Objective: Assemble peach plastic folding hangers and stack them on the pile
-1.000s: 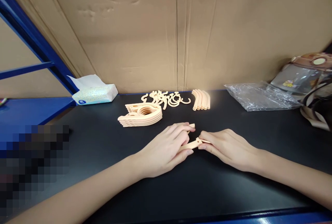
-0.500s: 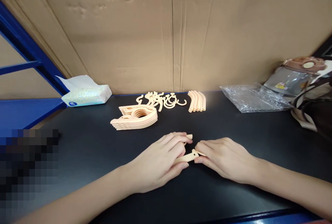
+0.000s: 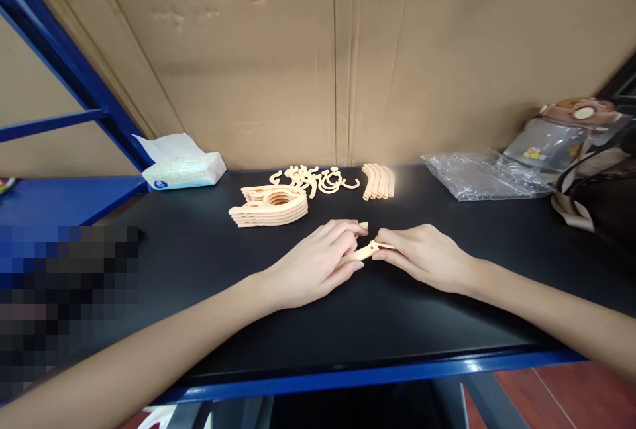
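My left hand (image 3: 313,263) and my right hand (image 3: 422,255) meet at the middle of a black table (image 3: 199,283). Together they grip a small peach plastic hanger part (image 3: 365,249), its jointed end showing between the fingertips. Most of the piece is hidden under my left fingers. Behind the hands lie a stack of peach hanger bodies (image 3: 271,205), a heap of peach hooks (image 3: 313,181) and a row of curved peach arms (image 3: 378,181).
A tissue pack (image 3: 181,165) sits at the back left by a blue frame (image 3: 64,71). A clear plastic bag (image 3: 484,176), a lidded bottle (image 3: 566,132) and a dark bag (image 3: 603,200) lie at the right. A cardboard wall (image 3: 338,51) stands behind.
The camera tilted down and back, so the table's blue front edge now shows. My hands keep the same grip on the peach part, pressed a little closer together.
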`<control>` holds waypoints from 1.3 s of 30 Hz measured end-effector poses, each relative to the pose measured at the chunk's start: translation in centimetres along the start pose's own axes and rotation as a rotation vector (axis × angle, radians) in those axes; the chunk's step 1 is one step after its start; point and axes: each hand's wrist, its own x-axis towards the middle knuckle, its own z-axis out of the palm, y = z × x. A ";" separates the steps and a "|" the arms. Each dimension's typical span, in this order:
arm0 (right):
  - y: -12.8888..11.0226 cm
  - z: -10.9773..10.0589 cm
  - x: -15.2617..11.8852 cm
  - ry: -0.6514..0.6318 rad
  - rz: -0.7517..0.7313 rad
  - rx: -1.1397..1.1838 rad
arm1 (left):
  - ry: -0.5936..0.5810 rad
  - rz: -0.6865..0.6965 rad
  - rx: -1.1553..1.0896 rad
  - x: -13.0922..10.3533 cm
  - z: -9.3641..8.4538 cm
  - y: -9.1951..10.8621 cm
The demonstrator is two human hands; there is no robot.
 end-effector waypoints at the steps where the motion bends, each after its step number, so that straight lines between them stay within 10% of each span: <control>1: 0.0 0.0 0.0 -0.009 0.008 0.013 | -0.001 0.000 0.008 0.0 0.0 0.0; 39: -0.3 0.1 0.0 0.188 -0.371 -0.289 | -0.067 0.053 -0.005 -0.3 -0.6 -0.4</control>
